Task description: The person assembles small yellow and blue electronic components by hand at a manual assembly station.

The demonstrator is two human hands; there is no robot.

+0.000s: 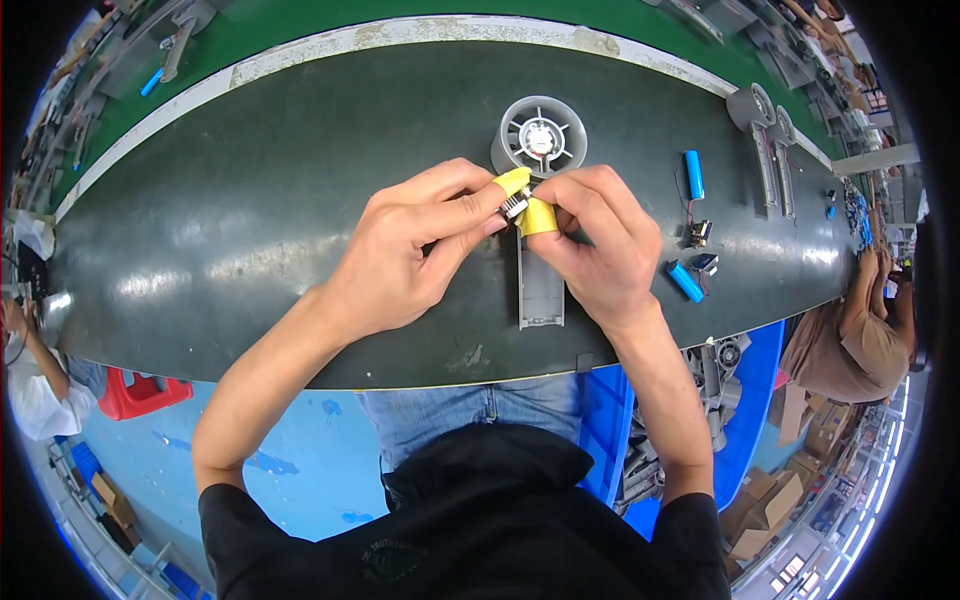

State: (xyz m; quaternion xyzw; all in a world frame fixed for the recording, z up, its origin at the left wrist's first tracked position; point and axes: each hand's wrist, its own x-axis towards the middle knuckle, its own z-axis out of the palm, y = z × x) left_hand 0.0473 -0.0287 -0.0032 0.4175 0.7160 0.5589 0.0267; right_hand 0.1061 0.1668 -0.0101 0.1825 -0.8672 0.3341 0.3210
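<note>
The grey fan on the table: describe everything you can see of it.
The grey fan looks plastic: a round, open ring with thin spokes around a pale hub. Its trough-shaped handle is open on top. It lies on the dark table, ring away from the person, handle toward them. The left hand and right hand hide the joint; whether they touch it is unclear.

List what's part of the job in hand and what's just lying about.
Likely in the job:
- small ribbed part, pinched by the left hand, right hand close against it
- yellow finger covers
- gray fan housing beneath

Apparently lying about:
- blue cylinders with wires, untouched; possibly parts too
- gray housings farther right
- red stool
</note>
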